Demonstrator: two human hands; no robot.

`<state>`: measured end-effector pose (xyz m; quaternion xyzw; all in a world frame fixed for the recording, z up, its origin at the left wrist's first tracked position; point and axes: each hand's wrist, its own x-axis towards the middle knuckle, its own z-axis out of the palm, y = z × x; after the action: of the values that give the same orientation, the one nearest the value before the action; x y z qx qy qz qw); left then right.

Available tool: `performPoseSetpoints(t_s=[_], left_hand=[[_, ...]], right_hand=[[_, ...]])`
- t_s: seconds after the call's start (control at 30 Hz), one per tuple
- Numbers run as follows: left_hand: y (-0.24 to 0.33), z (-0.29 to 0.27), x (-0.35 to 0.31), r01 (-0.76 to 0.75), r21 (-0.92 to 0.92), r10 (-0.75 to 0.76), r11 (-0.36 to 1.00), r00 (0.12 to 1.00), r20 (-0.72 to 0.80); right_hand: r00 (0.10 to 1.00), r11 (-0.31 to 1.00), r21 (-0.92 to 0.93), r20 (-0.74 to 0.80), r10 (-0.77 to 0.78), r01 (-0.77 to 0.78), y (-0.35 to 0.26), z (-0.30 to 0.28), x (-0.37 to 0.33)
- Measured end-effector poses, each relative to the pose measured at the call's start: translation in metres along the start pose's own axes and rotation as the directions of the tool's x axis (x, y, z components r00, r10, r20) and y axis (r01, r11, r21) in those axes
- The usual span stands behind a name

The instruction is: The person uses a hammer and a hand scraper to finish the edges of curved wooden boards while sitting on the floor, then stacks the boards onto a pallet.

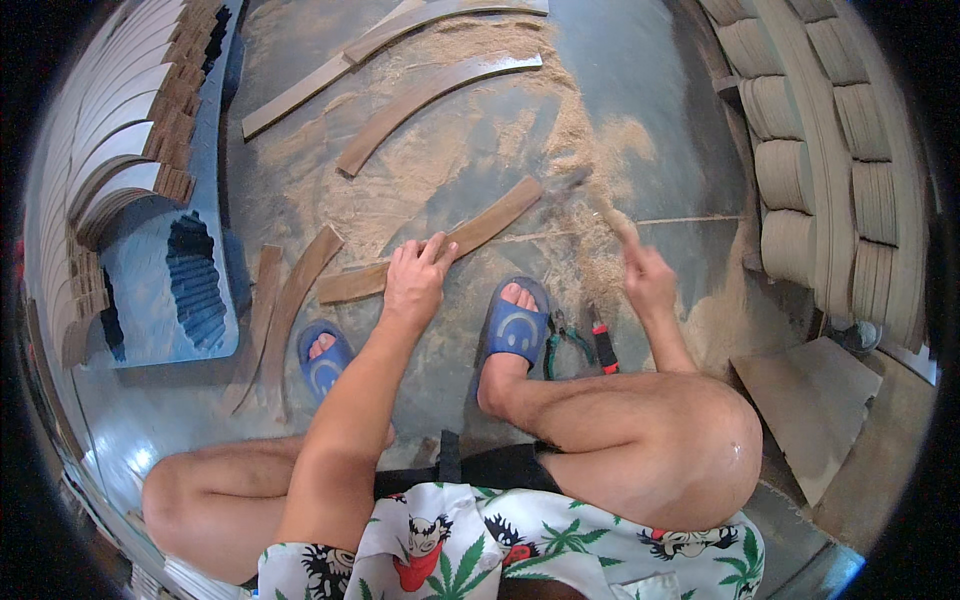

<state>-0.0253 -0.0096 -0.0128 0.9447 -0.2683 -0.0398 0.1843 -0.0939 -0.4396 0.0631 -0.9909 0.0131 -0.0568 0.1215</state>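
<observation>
A curved brown wooden strip (495, 218) lies aslant on the floor before my feet. My left hand (418, 278) grips it near its left end, with fingers over its far edge. In my right hand (650, 280) is a hammer (617, 226), held by its wooden handle. The hammer's head is smeared by motion and looks close to the strip's right end; whether they touch, I cannot tell. Pliers with teal handles (568, 348) and a tool with a red and black handle (604, 350) lie between my right foot and right forearm.
More curved strips (425, 108) lie farther off amid sawdust (575, 125), and others (290, 295) beside my left foot. Stacked curved pieces stand on a blue surface (165, 325) at left. Tall stacks of curved wood (785, 180) line the right, with a flat board (815, 410) nearer me.
</observation>
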Motion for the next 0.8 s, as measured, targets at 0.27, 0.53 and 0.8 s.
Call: performPoseSetpoints(t_s=[0.27, 0.53, 0.8], left_hand=[[-0.008, -0.009, -0.007, 0.028, 0.031, -0.028, 0.999, 1.0, 0.001], [-0.001, -0.001, 0.0, 0.009, 0.009, -0.009, 1.0, 1.0, -0.01], [0.001, -0.006, 0.001, 0.023, 0.006, -0.023, 1.0, 1.0, -0.004]], right_hand=[[0.954, 0.955, 0.01, 0.055, -0.295, 0.295, -0.036, 0.004, 0.009], [0.982, 0.977, -0.111, 0.068, -0.174, 0.181, -0.032, 0.004, 0.015], [0.99, 0.96, 0.257, 0.062, -0.129, 0.109, -0.043, 0.015, -0.001]])
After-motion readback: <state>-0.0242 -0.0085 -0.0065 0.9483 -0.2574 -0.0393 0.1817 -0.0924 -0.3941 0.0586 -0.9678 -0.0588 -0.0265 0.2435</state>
